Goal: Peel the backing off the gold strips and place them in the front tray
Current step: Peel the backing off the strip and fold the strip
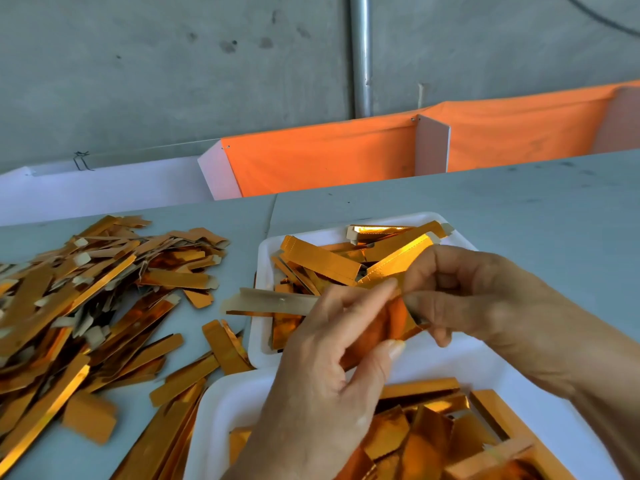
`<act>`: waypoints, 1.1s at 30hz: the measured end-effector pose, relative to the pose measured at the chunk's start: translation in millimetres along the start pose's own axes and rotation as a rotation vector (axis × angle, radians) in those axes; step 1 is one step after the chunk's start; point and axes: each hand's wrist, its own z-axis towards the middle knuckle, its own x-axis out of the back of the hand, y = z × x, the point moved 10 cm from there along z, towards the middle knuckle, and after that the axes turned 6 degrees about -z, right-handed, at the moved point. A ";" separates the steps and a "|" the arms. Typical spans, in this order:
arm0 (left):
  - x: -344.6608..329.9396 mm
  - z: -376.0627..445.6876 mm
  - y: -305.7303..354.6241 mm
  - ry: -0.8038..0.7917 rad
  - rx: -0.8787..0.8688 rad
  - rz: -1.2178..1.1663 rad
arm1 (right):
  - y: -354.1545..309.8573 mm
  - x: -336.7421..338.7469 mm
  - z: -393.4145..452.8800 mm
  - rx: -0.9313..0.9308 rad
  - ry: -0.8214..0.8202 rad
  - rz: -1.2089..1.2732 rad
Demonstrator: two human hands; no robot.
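Over white trays [263, 268], both hands [322, 368] [460, 292] pinch 1 gold strip [389, 317].

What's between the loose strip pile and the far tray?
Head view: mostly bare table between the pile and the far tray. Nearer the camera, a few stray gold strips lie in the gap, and a tan strip juts out over the tray's rim.

The near tray [221, 403] runs off the bottom edge, its contents half covered by the left hand [325, 382]. The heap of gold strips [86, 299] is cut at the left edge. Both hands hide most of the strip [391, 323] between them.
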 end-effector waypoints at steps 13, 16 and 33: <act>7.2 -2.0 -10.0 0.063 0.115 -0.124 | 2.1 -4.5 -3.8 -0.006 -0.133 0.143; 8.5 -1.9 -8.9 0.074 0.101 -0.064 | -1.1 -8.1 -3.8 -0.013 -0.132 0.081; 8.8 -0.4 4.8 0.084 -0.030 0.156 | 23.3 -15.8 -3.1 -0.180 -0.209 0.461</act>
